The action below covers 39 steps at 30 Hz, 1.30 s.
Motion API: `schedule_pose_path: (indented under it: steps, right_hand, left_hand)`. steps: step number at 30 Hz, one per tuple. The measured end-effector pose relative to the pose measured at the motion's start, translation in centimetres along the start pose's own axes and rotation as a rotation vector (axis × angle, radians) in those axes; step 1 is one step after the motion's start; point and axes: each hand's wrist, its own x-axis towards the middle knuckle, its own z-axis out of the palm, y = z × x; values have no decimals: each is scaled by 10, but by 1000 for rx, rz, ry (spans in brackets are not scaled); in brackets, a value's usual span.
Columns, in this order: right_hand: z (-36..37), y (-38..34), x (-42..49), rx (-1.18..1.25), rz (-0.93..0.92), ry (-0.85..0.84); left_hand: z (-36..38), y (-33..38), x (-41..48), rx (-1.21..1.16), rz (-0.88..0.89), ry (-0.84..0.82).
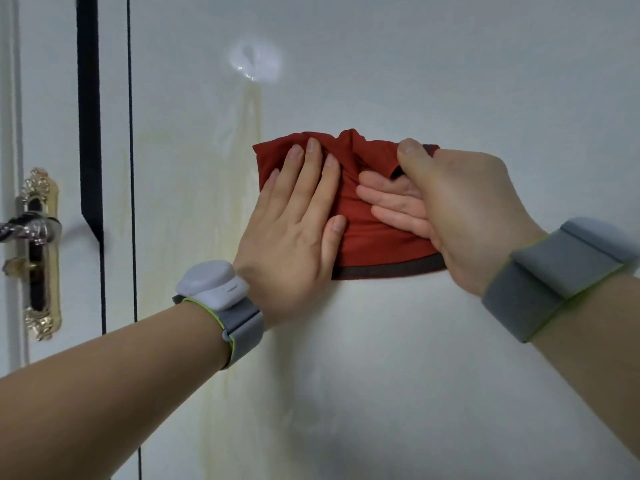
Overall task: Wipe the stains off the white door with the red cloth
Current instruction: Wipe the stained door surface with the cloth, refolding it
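The red cloth [367,233] lies bunched against the white door [415,81] at the centre of the frame. The left hand [294,216] presses it with straight, flat fingers. The right hand [460,209] grips its right edge between thumb and curled fingers. Yellowish stains [247,116] streak the door up and to the left of the cloth.

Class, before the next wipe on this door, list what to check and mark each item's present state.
1. The red cloth lies against the white door: ok.
2. The left hand presses it with straight fingers: ok.
3. The right hand pinches its right edge: ok.
4. The yellowish streak left of the cloth removed: not ok, it shows.
5. Cloth damp: cannot tell.
6. The door handle apart from both hands: ok.
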Motion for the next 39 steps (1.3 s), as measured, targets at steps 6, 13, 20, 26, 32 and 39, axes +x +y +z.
schedule_pose_path:
  steps: [6, 13, 20, 26, 32, 39]
  right_hand:
    - [-17, 41, -38, 31, -34, 87]
    - [-35, 81, -82, 56, 37, 150]
    - [-50, 110, -117, 122, 181, 207]
    - [-51, 115, -123, 162, 210, 211]
    - [-52, 109, -121, 191, 284, 206]
    - [-53, 82, -113, 7, 428, 307]
  left_hand:
    - [7, 20, -43, -22, 26, -20]
    - [12, 47, -102, -44, 27, -58]
    - [7, 72, -149, -57, 24, -163]
    - [-5, 69, -147, -51, 60, -210]
    - [-43, 70, -90, -159, -38, -180]
    - [-54, 83, -58, -135, 35, -410]
